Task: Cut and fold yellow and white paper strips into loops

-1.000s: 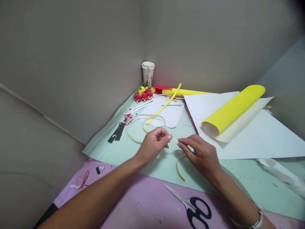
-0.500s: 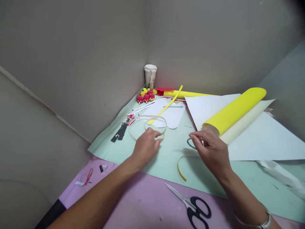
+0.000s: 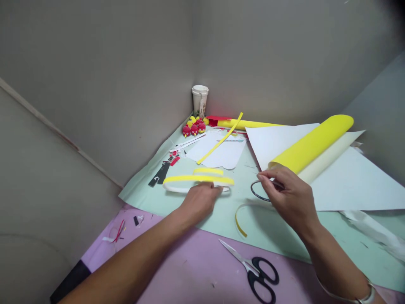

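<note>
My left hand (image 3: 202,199) is closed with thumb and finger pinched on a coiled paper strip (image 3: 180,179), yellow on one face and white on the other. The strip is blurred and stands just above the pale green sheet. To the right, my right hand (image 3: 289,192) has its fingers closed around a thin dark loop (image 3: 260,197). Most of that object is hidden by the fingers, so its kind cannot be made out. Beneath my right hand, a curled yellow strip (image 3: 241,228) lies on the green sheet. Black-handled scissors (image 3: 253,270) rest open-bladed or shut, unclear, at the front.
The green sheet (image 3: 221,219) covers a pink tabletop (image 3: 186,261). A yellow paper roll (image 3: 311,147) lies on white sheets (image 3: 348,190) at right. Behind are red and yellow paper figures (image 3: 194,130), a lidded cup (image 3: 200,101) and a straight yellow strip (image 3: 221,141). Black scraps (image 3: 161,174) lie left.
My left hand has moved slightly right and closed on the coiled strip, which has tipped so its yellow face shows. My right hand has shifted a little right with the dark loop.
</note>
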`<state>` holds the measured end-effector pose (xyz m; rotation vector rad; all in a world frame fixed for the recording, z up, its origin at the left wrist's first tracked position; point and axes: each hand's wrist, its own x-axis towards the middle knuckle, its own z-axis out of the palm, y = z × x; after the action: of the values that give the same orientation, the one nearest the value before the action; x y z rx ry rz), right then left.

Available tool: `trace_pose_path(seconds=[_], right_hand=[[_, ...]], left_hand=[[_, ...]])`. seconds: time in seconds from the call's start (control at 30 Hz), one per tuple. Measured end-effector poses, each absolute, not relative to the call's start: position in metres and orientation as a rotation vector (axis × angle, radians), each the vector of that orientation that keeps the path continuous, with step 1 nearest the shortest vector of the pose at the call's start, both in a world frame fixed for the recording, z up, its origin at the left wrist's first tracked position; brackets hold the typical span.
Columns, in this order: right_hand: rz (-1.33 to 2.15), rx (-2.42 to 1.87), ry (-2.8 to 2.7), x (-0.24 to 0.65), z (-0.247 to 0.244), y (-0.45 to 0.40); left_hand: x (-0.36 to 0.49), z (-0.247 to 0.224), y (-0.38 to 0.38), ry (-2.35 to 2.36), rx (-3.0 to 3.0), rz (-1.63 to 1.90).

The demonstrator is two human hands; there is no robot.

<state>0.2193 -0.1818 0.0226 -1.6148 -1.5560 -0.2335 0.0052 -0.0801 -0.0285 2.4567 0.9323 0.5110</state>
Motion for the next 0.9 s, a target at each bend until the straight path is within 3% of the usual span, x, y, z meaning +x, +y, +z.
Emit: trace_pose_path(seconds=[0.27, 0.43, 0.67, 0.8, 0.9], right_hand=[[0.125, -1.625, -1.829, 0.211, 0.021, -0.183], [0.117, -1.682, -1.944, 0.198, 0.018, -0.171], [0.480, -1.750, -1.953, 0.198, 0.007, -0.145], [0.410, -1.833, -1.915, 0.195, -0.005, -0.141], [0.147, -1.934, -1.989, 0.190, -0.009, -0.146]], left_hand=[[0.001, -0.027, -0.085, 0.808, 2.937, 0.360], [-0.002, -0.028, -0.090, 0.742, 2.996, 0.316], [-0.002, -0.031, -0.096, 0.710, 3.021, 0.281], [-0.001, -0.035, -0.103, 0.747, 3.048, 0.246], [-0.002, -0.035, -0.107, 0.786, 3.063, 0.233]])
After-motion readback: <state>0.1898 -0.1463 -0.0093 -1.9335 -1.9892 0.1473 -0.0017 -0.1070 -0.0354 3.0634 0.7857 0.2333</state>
